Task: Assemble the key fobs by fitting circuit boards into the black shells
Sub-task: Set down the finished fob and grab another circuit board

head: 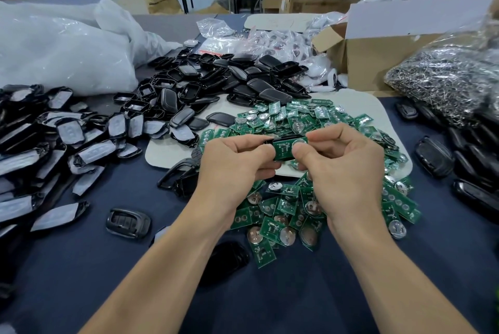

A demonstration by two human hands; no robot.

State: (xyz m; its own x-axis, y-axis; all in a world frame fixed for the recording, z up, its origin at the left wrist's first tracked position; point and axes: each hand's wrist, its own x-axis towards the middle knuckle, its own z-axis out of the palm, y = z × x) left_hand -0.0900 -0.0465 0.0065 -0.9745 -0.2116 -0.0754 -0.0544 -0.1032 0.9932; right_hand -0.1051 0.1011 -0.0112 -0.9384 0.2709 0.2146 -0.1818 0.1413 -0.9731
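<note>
Both forearms reach forward side by side; the left hand (pixel 232 163) and right hand (pixel 345 171) meet, fingers curled. Beyond the left hand spreads a pile of empty shells (pixel 216 77). Loose green boards (pixel 283 214) lie heaped beneath both wrists. Between the hands, the left fingers grip a black shell (pixel 270 141) and mostly hide it, and the right thumb and forefinger pinch a circuit board (pixel 285 148) against it. How far it is seated cannot be told.
</note>
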